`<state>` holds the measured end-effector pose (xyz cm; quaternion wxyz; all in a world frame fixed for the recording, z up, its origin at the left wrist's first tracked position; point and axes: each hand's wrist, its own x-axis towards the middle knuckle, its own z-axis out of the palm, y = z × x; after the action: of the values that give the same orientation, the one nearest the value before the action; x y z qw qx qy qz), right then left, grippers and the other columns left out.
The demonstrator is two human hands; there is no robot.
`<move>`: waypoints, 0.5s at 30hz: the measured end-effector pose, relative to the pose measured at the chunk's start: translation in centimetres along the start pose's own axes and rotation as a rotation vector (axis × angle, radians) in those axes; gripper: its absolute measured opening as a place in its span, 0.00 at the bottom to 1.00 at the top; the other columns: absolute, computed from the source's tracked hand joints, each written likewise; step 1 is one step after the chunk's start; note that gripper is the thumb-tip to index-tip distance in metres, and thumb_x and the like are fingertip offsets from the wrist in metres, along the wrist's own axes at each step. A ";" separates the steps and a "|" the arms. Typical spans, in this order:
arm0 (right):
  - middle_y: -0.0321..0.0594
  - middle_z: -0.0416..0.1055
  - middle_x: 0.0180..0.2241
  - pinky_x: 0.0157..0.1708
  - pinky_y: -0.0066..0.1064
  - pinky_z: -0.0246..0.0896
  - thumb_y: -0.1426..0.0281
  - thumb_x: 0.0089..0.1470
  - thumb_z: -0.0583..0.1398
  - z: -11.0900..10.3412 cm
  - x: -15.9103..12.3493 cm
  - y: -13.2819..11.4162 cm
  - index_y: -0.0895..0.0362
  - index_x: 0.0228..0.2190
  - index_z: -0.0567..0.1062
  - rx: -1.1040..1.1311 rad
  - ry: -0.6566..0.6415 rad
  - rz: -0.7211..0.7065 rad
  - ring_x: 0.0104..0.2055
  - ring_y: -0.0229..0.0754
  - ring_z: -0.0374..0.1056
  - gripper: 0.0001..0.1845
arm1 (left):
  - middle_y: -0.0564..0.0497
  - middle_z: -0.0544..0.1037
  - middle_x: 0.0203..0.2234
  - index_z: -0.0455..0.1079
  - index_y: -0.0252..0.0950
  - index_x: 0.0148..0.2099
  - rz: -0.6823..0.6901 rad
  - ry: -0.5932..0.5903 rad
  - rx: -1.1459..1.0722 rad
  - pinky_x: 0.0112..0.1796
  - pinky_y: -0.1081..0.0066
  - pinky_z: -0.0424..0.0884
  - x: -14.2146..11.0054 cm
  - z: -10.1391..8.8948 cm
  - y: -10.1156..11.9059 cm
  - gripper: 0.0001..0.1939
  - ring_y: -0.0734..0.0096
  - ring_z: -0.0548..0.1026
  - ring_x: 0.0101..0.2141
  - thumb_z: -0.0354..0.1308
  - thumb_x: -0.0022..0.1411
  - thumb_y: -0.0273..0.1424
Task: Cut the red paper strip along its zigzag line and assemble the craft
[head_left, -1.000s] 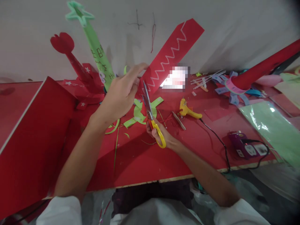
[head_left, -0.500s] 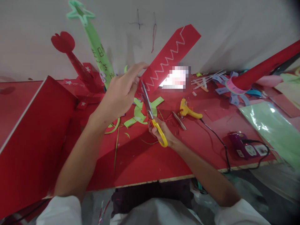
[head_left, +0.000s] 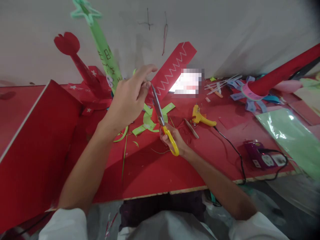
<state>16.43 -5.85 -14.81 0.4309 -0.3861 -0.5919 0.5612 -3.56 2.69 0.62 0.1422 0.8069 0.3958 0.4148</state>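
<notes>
My left hand (head_left: pixel 128 96) is raised over the table and pinches the near end of a long red paper strip (head_left: pixel 172 68) with a white zigzag line drawn along it. The strip slants up and to the right toward the wall. My right hand (head_left: pixel 175 140) grips the yellow handles of a pair of scissors (head_left: pixel 161 120). Their blades point up and meet the strip's near end beside my left fingers. Green paper offcuts (head_left: pixel 150 121) lie on the red table just below the blades.
A yellow glue gun (head_left: pixel 200 118) with a black cord lies to the right, near a purple power strip (head_left: pixel 262 158). Tall red (head_left: pixel 75 60) and green (head_left: pixel 102 50) paper figures stand at the back left. A red board (head_left: pixel 37 140) leans at left. A green sheet (head_left: pixel 290 136) lies at right.
The red zigzag strip has tilted lower and looks shorter against the wall. The scissors have shifted slightly right along its near end. My left hand stays pinched on it.
</notes>
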 end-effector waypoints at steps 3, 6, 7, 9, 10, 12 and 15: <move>0.30 0.57 0.28 0.23 0.27 0.46 0.31 0.55 0.62 -0.1 0.0 0.1 0.51 0.33 0.62 -0.027 0.009 0.011 0.26 0.34 0.50 0.37 | 0.56 0.76 0.27 0.75 0.45 0.61 -0.021 0.031 -0.117 0.37 0.64 0.69 0.2 0.2 -1.3 0.16 0.65 0.68 0.26 0.63 0.73 0.34; 0.29 0.56 0.26 0.24 0.29 0.45 0.32 0.56 0.62 -0.3 0.0 0.2 0.51 0.32 0.61 -0.062 0.013 0.010 0.25 0.34 0.49 0.36 | 0.57 0.75 0.25 0.76 0.45 0.58 0.018 0.082 -0.159 0.38 0.64 0.71 0.1 0.4 -2.3 0.15 0.67 0.67 0.25 0.65 0.72 0.33; 0.29 0.56 0.26 0.24 0.30 0.45 0.31 0.56 0.62 -0.4 0.0 0.2 0.51 0.32 0.61 -0.077 0.010 0.003 0.25 0.34 0.49 0.36 | 0.58 0.75 0.24 0.76 0.46 0.57 0.047 0.098 -0.159 0.37 0.65 0.71 0.0 0.4 -2.5 0.14 0.67 0.66 0.25 0.65 0.71 0.33; 0.29 0.56 0.26 0.25 0.31 0.44 0.31 0.56 0.62 -0.5 0.1 0.1 0.51 0.32 0.62 -0.104 0.007 -0.013 0.26 0.35 0.49 0.37 | 0.58 0.74 0.23 0.76 0.46 0.55 0.105 0.119 -0.152 0.35 0.65 0.72 -0.1 0.5 -2.6 0.11 0.67 0.66 0.24 0.65 0.72 0.34; 0.29 0.56 0.26 0.25 0.31 0.44 0.31 0.56 0.61 -0.5 0.1 0.1 0.51 0.32 0.62 -0.112 0.007 -0.018 0.26 0.35 0.49 0.37 | 0.58 0.73 0.23 0.76 0.46 0.55 0.124 0.126 -0.146 0.35 0.66 0.72 -0.1 0.5 -2.5 0.11 0.68 0.67 0.24 0.64 0.72 0.35; 0.29 0.55 0.26 0.26 0.32 0.43 0.32 0.57 0.61 -0.6 0.1 0.1 0.51 0.32 0.63 -0.122 0.012 -0.023 0.27 0.36 0.49 0.36 | 0.57 0.73 0.23 0.77 0.45 0.55 0.131 0.142 -0.131 0.34 0.67 0.71 -0.1 0.5 -2.3 0.11 0.68 0.68 0.24 0.63 0.73 0.37; 0.30 0.56 0.26 0.27 0.32 0.44 0.36 0.58 0.63 -0.7 0.2 0.1 0.51 0.32 0.63 -0.145 0.012 -0.033 0.28 0.36 0.50 0.33 | 0.55 0.73 0.25 0.78 0.44 0.57 0.072 0.178 -0.109 0.31 0.68 0.67 0.0 0.3 -2.3 0.14 0.69 0.68 0.24 0.61 0.75 0.42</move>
<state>17.01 -5.41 -14.89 0.4146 -0.4099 -0.6345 0.5075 -4.52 4.18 -0.81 0.1353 0.7715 0.3546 0.5106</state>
